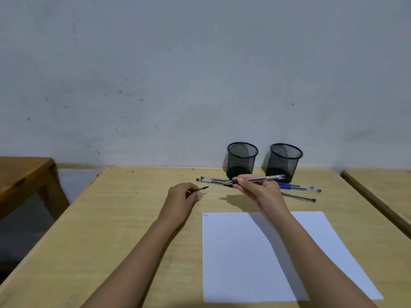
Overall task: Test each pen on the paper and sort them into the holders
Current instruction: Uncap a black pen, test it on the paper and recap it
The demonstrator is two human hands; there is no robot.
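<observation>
Pens (295, 187) half hidden behind right hand (258, 192), pen cap (203, 189) in left hand (182, 196).

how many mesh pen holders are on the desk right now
2. One holder stands at the back of the desk by the wall; the other holder stands just right of it, partly behind the raised pen.

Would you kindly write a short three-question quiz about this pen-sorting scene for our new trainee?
1. True or false: both mesh holders already contain pens.
2. What does the right hand hold? A) a pen B) the paper C) a holder
3. Fill in: the small scribble sits in the paper's top ____ corner.

Key:
1. False; both look empty, and the loose pens lie on the table.
2. A; the pen is uncapped, and the left hand holds what looks like its cap.
3. Left.
</observation>
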